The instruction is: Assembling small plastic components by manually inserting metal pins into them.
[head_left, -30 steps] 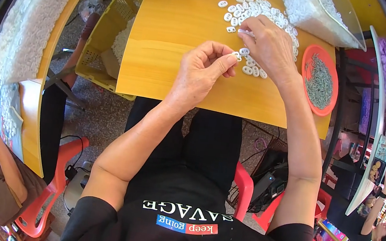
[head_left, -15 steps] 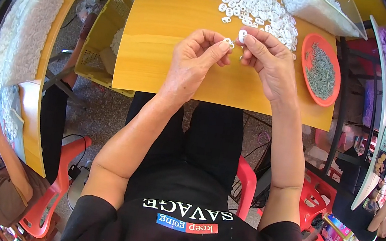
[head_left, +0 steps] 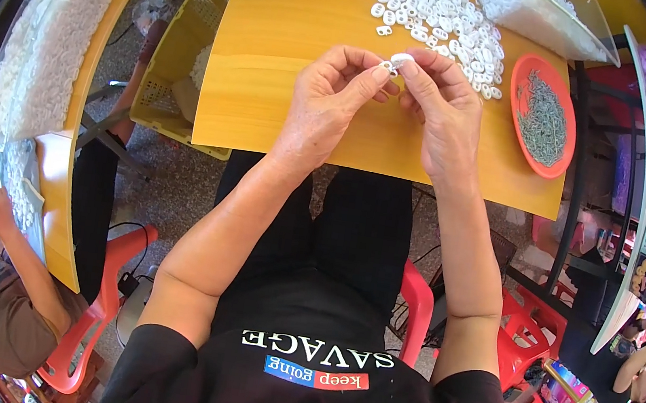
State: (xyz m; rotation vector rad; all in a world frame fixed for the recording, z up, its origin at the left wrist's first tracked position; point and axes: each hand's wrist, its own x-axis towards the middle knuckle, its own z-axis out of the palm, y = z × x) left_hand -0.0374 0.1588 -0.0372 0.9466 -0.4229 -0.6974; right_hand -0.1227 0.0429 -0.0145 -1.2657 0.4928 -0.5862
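Head view: both hands meet over the front part of the yellow table, well apart from anything lying on it. The left hand pinches a small white link between thumb and forefinger, and the right hand pinches a white oval the same way. The two parts are at the fingertips, right beside each other and seemingly touching; whether they are joined cannot be told, since the fingers cover much of both.

Beyond the hands, toward the far right of the table, lies a loose spread of white pieces. To its right sits a red dish holding thin grey metal pins, and behind the spread stands a clear bin of whitish parts.

The step in hand looks like fitting one small part to the other in mid-air, with the parts already picked up and brought together. The next move seems to call for lining up their edges or holes by feel, with the left fingers steady and the right ones making a small turn or press, without letting either part slip.
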